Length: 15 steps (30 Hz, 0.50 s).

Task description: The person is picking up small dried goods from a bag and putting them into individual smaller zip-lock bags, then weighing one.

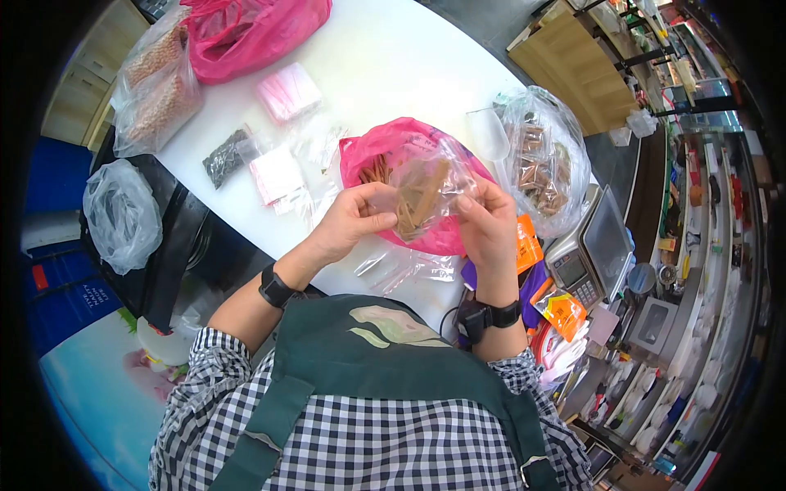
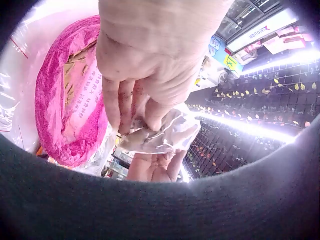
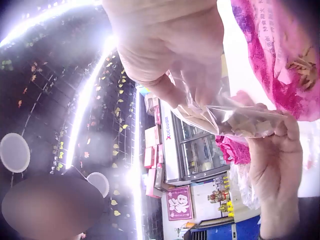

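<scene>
A small clear plastic bag [image 1: 422,200] holding brown, bark-like strips is up between both hands. My left hand [image 1: 356,219] pinches its left edge with thumb and fingers. On the other side, my right hand [image 1: 489,225] grips the bag's upper right part. In the right wrist view the brown pieces [image 3: 247,125] show through the crinkled film. Beneath the hands sits an opened pink plastic bag [image 1: 368,139], with more brown strips [image 1: 377,170] inside it. The small bag hides part of its contents.
Left on the white table [image 1: 409,57] lie packs of pink-and-white bags [image 1: 288,92] and a dark-filled packet [image 1: 227,157]. Clear empty bags [image 1: 401,266] are near the front edge. To the right are a clear scoop [image 1: 489,135], a filled bag [image 1: 540,164] and a scale [image 1: 577,270].
</scene>
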{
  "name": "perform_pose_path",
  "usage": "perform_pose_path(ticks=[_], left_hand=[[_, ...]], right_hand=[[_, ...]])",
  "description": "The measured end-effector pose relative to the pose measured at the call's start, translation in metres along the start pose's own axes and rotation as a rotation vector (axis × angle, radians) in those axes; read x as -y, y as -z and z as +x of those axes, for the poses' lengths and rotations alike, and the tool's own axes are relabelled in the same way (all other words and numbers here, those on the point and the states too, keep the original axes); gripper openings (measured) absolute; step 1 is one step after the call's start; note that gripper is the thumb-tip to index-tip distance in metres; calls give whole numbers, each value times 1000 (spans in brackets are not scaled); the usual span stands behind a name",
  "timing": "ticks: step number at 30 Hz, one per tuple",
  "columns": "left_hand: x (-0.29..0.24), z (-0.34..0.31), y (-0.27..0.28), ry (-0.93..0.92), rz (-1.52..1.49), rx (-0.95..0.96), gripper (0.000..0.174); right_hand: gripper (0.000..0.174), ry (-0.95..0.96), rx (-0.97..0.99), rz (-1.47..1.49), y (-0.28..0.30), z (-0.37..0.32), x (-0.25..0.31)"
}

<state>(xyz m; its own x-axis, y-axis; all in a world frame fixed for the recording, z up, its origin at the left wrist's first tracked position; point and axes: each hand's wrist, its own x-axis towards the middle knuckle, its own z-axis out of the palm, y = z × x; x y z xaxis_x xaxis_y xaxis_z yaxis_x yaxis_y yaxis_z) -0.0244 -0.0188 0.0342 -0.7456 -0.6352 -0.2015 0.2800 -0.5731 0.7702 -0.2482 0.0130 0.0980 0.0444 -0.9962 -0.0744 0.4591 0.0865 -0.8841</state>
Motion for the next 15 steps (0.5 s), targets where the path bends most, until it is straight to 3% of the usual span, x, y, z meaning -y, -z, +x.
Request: perform_pose_path(ticks=[2,3,5,9,12,15], left_hand=[[9,2,0,-201,-16,-75,43],[9,2,-5,-206,-19,-81,43],[8,4,-16,-125,-339,-20,42],[20,12,-12,-247,-292,-115,44],[12,11,-10,-280,-397,-141,34],[19,10,-1,-276,-298,-105,26]], right_hand=[[7,100,-64,-92,-9,-5,6],[7,96,-57,-94,-10,-4,7],[7,86,-106,-407,-10,0,7],[7,119,-65,-281,-9,-2,8],[10,125,-56,-429,-6,0,7],[13,145,-139,-521,-23,-2,6]])
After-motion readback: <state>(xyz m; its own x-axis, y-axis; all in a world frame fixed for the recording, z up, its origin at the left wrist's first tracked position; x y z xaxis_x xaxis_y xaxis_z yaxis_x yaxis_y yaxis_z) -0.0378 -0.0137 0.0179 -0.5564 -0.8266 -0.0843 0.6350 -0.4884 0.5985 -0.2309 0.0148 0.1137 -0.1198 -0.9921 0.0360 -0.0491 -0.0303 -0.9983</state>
